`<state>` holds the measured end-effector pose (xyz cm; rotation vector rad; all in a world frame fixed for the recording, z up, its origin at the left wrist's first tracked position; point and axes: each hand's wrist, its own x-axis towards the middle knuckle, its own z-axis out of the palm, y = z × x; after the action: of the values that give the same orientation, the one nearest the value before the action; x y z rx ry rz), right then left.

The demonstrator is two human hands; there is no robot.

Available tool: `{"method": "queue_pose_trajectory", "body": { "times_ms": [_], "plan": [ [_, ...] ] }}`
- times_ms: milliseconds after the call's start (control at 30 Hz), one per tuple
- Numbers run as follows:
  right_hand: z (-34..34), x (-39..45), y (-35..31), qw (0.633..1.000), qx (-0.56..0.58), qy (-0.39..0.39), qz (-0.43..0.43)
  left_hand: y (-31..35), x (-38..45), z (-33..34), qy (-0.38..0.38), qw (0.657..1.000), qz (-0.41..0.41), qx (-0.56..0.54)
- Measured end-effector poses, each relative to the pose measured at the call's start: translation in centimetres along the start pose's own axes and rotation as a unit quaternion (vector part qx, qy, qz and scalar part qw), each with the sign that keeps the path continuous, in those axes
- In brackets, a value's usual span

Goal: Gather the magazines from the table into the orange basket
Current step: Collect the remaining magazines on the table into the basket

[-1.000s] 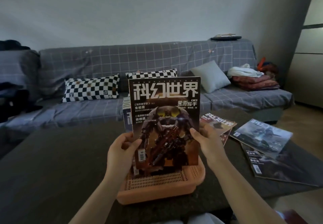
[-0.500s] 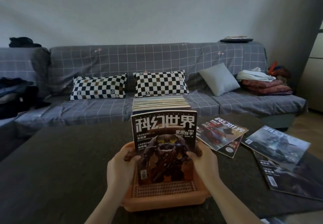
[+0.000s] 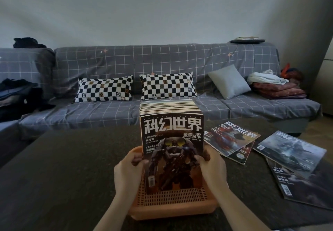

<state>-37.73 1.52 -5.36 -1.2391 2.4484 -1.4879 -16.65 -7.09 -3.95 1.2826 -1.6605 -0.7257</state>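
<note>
Grey walls, dim light. Sofa (image 3: pixel 162 72) in a grey grid-pattern cover runs along the back; two checkered pillows (image 3: pixel 104 91) and a plain grey cushion (image 3: pixel 228 81) sit on it, folded bedding (image 3: pixel 275 86) at its right end, dark clothes (image 3: pixel 16 97) at its left.

Dark table (image 3: pixel 63 167) in front. Orange basket (image 3: pixel 173 203) sits near its front edge, centre. Row of magazines (image 3: pixel 169 106) stands upright in the basket, packed front to back, top edges showing.

Front magazine (image 3: pixel 173 151) stands upright at the near end of the row, long axis vertical, cover facing the camera, title at the top, lower edge down inside the basket. Left hand (image 3: pixel 128 173) grips its left edge, fingers curled over the cover. Right hand (image 3: pixel 212 167) grips its right edge the same way.

Loose magazines lie flat on the table to the right: one with a red cover (image 3: pixel 232 138) overlapping another beneath it; further right, a grey-covered one (image 3: pixel 290 151) atop a dark one (image 3: pixel 302 185). Titles on them point away and rightward, long axes angled.
</note>
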Motion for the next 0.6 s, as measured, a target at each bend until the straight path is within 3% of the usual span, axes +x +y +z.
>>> {"method": "queue_pose_trajectory", "body": {
  "times_ms": [267,600],
  "plan": [
    [-0.05,-0.11,-0.03,0.999,0.027,0.005,0.027,-0.24,-0.14,0.22,0.031,0.999,0.018,0.005],
    [-0.16,-0.05,-0.24,0.999,0.031,-0.030,-0.003,-0.02,-0.34,0.35,0.008,0.997,0.028,0.070]
  ]
}}
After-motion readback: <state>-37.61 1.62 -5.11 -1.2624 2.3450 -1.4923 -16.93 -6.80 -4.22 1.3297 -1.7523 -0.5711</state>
